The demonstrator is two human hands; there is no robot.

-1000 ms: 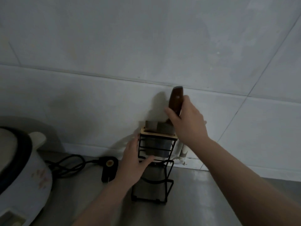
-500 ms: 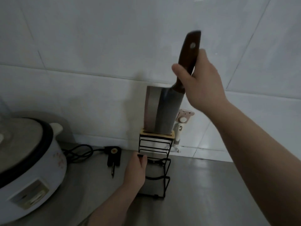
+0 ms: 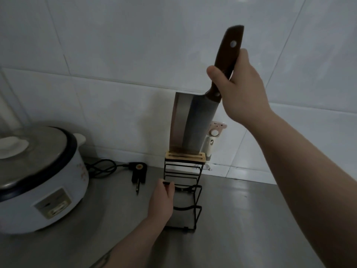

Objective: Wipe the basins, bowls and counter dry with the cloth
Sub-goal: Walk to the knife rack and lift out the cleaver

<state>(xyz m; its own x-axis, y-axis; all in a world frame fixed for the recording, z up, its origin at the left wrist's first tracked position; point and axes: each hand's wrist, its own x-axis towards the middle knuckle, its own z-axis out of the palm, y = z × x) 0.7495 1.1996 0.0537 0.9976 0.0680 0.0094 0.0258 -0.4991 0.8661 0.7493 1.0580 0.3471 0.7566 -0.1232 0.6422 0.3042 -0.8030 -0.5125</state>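
Note:
My right hand (image 3: pixel 237 89) grips the dark wooden handle of a cleaver (image 3: pixel 190 124), held upright with the blade's lower end at the slotted wooden top of a black wire knife rack (image 3: pixel 183 171). My left hand (image 3: pixel 162 200) grips the rack's front wire bar, low on its left side. The rack stands on the steel counter (image 3: pixel 241 219) against the tiled wall. No cloth, basin or bowl is in view.
A white rice cooker (image 3: pixel 38 180) with a steel lid stands at the left. Its black cord and plug (image 3: pixel 138 171) lie on the counter between cooker and rack. A small pink hook (image 3: pixel 217 129) with a utensil hangs on the wall behind the rack.
The right hand has drawn the cleaver up out of the rack until almost the whole blade shows. The left hand slid down the rack's front to its lower bar.

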